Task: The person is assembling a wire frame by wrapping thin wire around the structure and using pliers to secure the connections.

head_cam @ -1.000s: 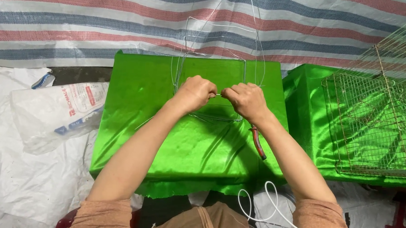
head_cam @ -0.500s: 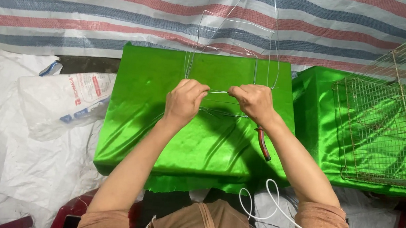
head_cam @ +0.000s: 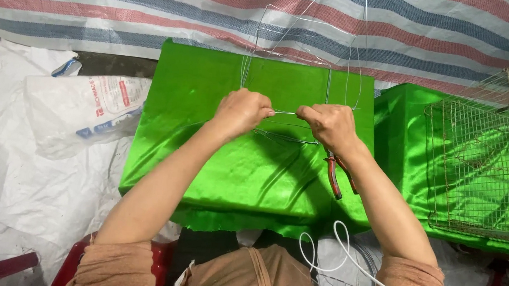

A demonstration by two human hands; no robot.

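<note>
Wire (head_cam: 284,112), thin and silvery, stretched level between both fists, long axis running left to right above the green cloth-covered block (head_cam: 206,158). Left hand (head_cam: 241,111) curled tight, pinching the wire's left end at thumb and forefinger. Right hand (head_cam: 329,125) likewise closed, gripping the wire's right end, fingertips facing the other hand across a short gap. Beyond the hands, joined to the same piece, a wire frame (head_cam: 295,51) rising upright toward the far side, roughly boxy in outline, with loose strands curving over the striped tarp (head_cam: 157,7). Just below the right wrist, red-handled pliers (head_cam: 336,174) lying on the cloth, handles pointing near, untouched. Farther right, a wire mesh cage (head_cam: 482,169) on a second green block. Left of the block, white plastic sacks (head_cam: 80,112). Near the body, a white cord (head_cam: 341,260) looping.
</note>
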